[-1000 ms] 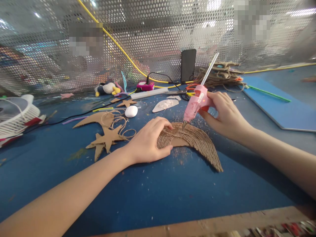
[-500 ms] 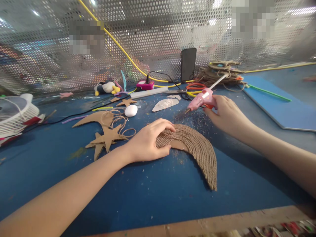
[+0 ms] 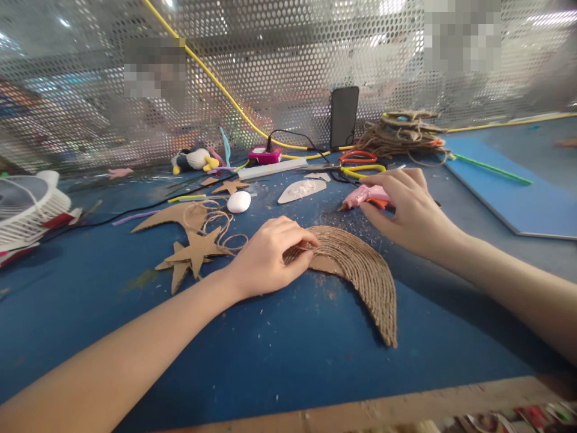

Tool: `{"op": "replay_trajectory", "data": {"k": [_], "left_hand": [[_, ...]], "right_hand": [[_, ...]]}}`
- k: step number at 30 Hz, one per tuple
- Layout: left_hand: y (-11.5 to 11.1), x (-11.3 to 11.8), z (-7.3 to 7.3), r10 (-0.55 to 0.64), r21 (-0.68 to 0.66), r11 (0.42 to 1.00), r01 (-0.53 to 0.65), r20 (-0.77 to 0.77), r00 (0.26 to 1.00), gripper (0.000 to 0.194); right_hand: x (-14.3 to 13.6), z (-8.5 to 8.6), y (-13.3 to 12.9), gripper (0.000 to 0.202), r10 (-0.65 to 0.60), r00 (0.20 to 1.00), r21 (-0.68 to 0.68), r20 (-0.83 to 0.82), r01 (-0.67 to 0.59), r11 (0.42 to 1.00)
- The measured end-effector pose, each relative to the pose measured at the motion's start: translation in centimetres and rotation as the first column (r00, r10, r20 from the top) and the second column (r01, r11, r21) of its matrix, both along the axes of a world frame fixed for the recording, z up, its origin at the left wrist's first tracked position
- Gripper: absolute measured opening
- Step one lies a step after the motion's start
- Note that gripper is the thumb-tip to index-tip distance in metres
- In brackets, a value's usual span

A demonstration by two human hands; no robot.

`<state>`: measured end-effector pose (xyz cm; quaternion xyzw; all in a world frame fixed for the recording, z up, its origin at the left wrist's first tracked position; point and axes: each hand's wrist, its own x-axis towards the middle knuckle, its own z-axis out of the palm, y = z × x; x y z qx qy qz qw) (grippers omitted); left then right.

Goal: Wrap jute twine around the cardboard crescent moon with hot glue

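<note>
A crescent point(image 3: 374, 279) of cardboard covered in rows of brown twine lies on the blue table, with a bare strip of cardboard at its inner edge. My left hand point(image 3: 274, 255) rests over its left end, thumb and forefinger closed on the twine there and covering that end. Right of and beyond the crescent, a pink glue gun point(image 3: 358, 196) lies on its side on the table. Over its rear part is my right hand point(image 3: 408, 207), thumb and fingers apart; the gun's handle is partly hidden beneath it.
Cardboard stars point(image 3: 198, 249), a plain cardboard crescent point(image 3: 169, 218) and loose twine lie left. Behind are a white egg-shaped object point(image 3: 238, 202), scissors point(image 3: 358, 157), a dark phone point(image 3: 344, 117) and stacked twine-wrapped pieces point(image 3: 401, 138). A blue board point(image 3: 509, 186) is right, a white fan-like object point(image 3: 33, 207) left.
The glue gun has come down from my right hand's raised grip onto the table, and that hand's fingers have spread. My left thumb has moved up to the forefinger.
</note>
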<state>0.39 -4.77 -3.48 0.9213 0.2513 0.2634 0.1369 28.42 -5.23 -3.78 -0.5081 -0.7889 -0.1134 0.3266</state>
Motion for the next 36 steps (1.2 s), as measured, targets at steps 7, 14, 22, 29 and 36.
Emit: {"op": "replay_trajectory", "data": {"k": [7, 14, 22, 29, 36], "left_hand": [[0.1, 0.0, -0.2, -0.051, 0.032, 0.998, 0.050, 0.027, 0.998, 0.012], [0.0, 0.0, -0.1, -0.050, 0.026, 0.998, 0.050, 0.011, 0.999, 0.014], [0.1, 0.0, -0.2, -0.054, 0.028, 0.998, 0.055, -0.019, 0.998, 0.014], [-0.1, 0.0, -0.1, -0.066, 0.054, 0.996, 0.068, -0.041, 0.997, 0.017], [-0.3, 0.0, 0.1, -0.056, 0.114, 0.991, 0.066, -0.086, 0.995, 0.019]], "right_hand": [[-0.8, 0.7, -1.1, 0.027, 0.161, 0.987, -0.024, 0.020, -0.160, 0.987], [-1.2, 1.1, -1.8, 0.024, 0.380, 0.923, -0.089, 0.063, -0.374, 0.923], [-2.2, 1.1, -2.9, 0.025, 0.513, 0.843, -0.200, 0.161, -0.481, 0.853], [-2.4, 0.7, -3.0, 0.026, 0.513, 0.837, -0.236, 0.192, -0.467, 0.852], [-2.5, 0.7, -2.9, 0.024, 0.522, 0.821, -0.198, 0.232, -0.485, 0.852]]}}
